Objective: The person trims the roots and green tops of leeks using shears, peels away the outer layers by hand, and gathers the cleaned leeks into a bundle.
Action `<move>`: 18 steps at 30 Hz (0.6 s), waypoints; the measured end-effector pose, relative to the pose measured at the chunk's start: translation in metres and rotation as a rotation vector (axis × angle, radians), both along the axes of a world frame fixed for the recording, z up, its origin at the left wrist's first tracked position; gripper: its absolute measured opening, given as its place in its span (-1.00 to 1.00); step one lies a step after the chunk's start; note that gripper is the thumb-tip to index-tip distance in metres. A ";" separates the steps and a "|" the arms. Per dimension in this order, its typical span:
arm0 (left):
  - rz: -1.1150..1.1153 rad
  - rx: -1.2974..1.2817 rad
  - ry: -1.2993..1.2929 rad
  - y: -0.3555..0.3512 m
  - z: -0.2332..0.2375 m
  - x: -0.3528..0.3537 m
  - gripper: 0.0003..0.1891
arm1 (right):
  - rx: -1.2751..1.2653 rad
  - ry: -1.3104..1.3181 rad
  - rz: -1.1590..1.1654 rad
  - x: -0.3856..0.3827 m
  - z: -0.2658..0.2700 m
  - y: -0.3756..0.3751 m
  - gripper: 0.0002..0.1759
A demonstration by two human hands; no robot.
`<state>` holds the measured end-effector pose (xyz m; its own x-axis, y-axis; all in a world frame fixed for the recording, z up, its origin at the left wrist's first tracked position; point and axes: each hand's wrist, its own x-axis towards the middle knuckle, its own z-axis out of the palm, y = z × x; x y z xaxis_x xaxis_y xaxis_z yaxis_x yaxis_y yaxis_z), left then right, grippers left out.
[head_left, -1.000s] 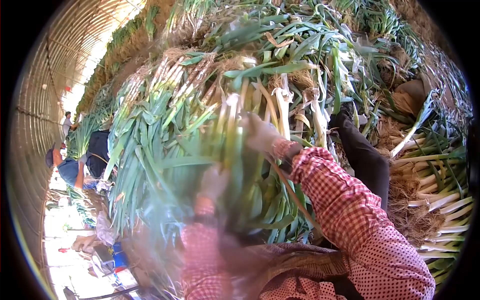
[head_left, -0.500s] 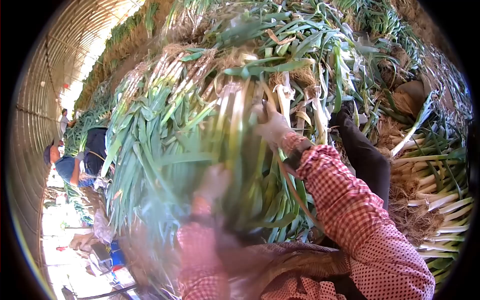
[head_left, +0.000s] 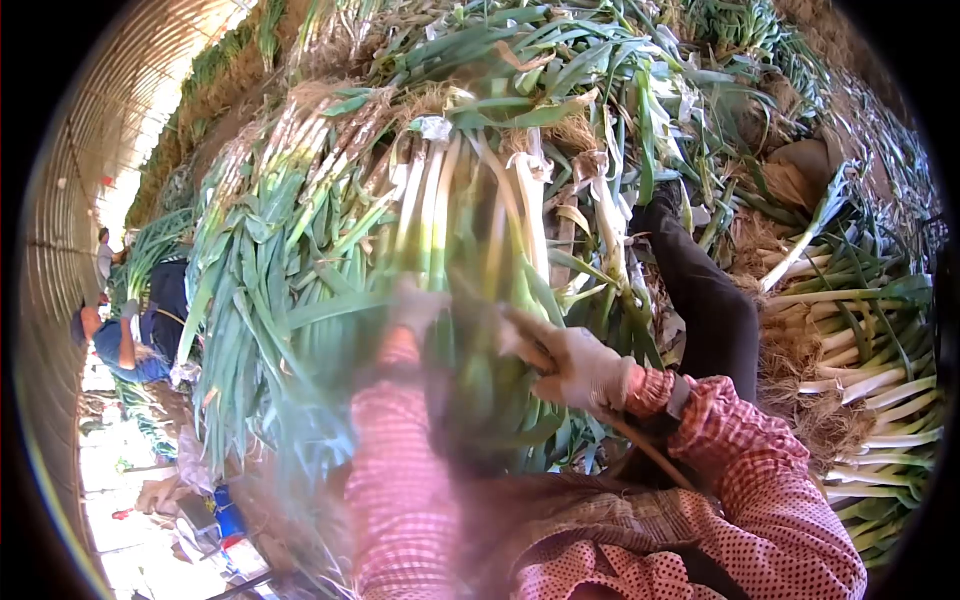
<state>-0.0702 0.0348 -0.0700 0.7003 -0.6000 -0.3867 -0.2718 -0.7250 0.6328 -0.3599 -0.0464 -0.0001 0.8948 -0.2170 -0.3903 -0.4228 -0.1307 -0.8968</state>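
Note:
Leeks (head_left: 432, 215) with white shanks and long green leaves lie in front of me, roots pointing away. My left hand (head_left: 415, 305), pale-gloved and smeared by motion, is over the green part of these stalks; its fingers cannot be made out. To its right, my right hand (head_left: 580, 368) in a whitish glove is closed around a long brown strip (head_left: 650, 450), perhaps a dry leaf. The strip trails down toward my lap. Just beyond that hand stand thicker pale leek shanks (head_left: 532, 205) with peeling outer leaves.
Another leek bundle (head_left: 290, 160) with dirty roots lies at the left. A row of cleaned leeks (head_left: 890, 400) lies at right, past my dark-trousered leg (head_left: 705, 290). A co-worker (head_left: 140, 340) bends at the far left, near the curved tunnel wall (head_left: 60, 270).
My right hand has drawn back toward me from the pale shanks, with the brown strip. The left hand has shifted slightly up over the leeks. The whole view has moved a little.

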 end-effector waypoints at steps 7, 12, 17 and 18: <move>-0.108 -0.069 -0.372 0.022 0.005 -0.026 -0.53 | 0.040 -0.149 -0.202 -0.024 -0.013 0.018 0.08; -0.035 0.070 -0.522 0.002 0.040 -0.062 -0.54 | -0.025 -0.189 -0.188 -0.028 -0.018 0.023 0.09; -0.168 0.345 -0.477 -0.001 0.029 -0.073 -0.31 | -0.277 -0.251 -0.360 0.019 -0.025 -0.022 0.07; -0.189 0.288 -0.511 0.005 0.020 -0.073 -0.30 | -0.293 -0.220 -0.308 0.024 -0.018 -0.025 0.05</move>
<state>-0.1428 0.0393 -0.0504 0.7317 -0.6531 -0.1952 -0.6293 -0.7573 0.1746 -0.3363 -0.0718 -0.0176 0.8261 -0.5576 -0.0814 -0.2859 -0.2903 -0.9132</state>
